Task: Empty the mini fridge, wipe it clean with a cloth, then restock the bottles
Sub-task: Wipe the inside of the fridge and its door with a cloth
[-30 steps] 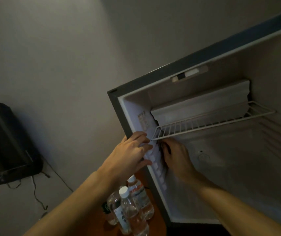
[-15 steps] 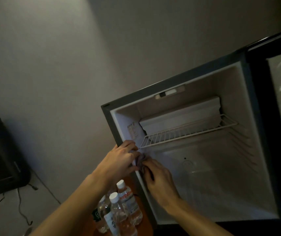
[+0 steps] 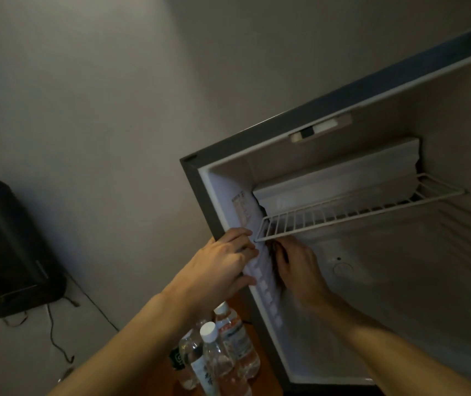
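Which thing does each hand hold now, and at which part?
The left hand grips the fridge's left front edge. The right hand presses inside on the left wall; whether it holds a cloth cannot be told.

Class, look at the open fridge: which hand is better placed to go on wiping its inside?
Right. The right hand is already inside the fridge, against its side wall; the left hand grips the front edge.

2 bare forearms reach in from the bottom edge, no sleeves showing on either, and the left hand [image 3: 223,264] and right hand [image 3: 300,270] carry no visible rings, watch or gloves.
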### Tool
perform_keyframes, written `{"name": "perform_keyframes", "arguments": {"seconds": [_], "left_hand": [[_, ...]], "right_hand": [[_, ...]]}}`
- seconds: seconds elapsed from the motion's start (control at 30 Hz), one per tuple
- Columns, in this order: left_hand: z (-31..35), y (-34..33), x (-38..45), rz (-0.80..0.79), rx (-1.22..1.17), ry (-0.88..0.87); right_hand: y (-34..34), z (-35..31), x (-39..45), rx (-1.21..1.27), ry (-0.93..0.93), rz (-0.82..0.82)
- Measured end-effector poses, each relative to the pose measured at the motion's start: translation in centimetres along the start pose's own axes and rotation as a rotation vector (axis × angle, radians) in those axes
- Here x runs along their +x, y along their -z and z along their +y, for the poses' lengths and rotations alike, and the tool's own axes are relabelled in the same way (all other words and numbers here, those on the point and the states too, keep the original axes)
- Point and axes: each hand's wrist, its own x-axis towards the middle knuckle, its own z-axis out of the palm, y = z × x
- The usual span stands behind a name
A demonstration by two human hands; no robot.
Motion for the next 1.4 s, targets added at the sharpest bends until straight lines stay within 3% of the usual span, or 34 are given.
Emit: {"name": "perform_keyframes", "arguments": {"seconds": [0.3, 0.43, 0.7, 1.03, 1.23, 1.4], "left_hand": [[0.5, 0.8, 0.0, -0.043, 0.036, 0.008], [0.9, 1.3, 0.0, -0.081, 0.073, 0.017], [0.9, 1.1, 0.2, -0.076, 0.042, 0.013], [-0.1, 0.1, -0.1, 0.080, 0.035, -0.076], [0.1, 0.3, 0.0, 0.058, -0.002, -0.050], [0.3, 0.5, 0.1, 0.018, 0.011, -0.030]], "right_hand": [[2.2, -3.7, -2.4, 0.082, 0.002, -0.024], [3.8, -5.9, -4.9, 0.124, -0.017, -0.154], [4.2, -5.9, -5.1, 0.095, 0.028, -0.169], [0.0, -0.9, -0.7, 0.031, -0.057, 0.014], [-0.3, -0.6, 0.5, -0.032, -0.113, -0.017], [1.7, -4.2, -2.7, 0.100, -0.082, 0.008]]}}
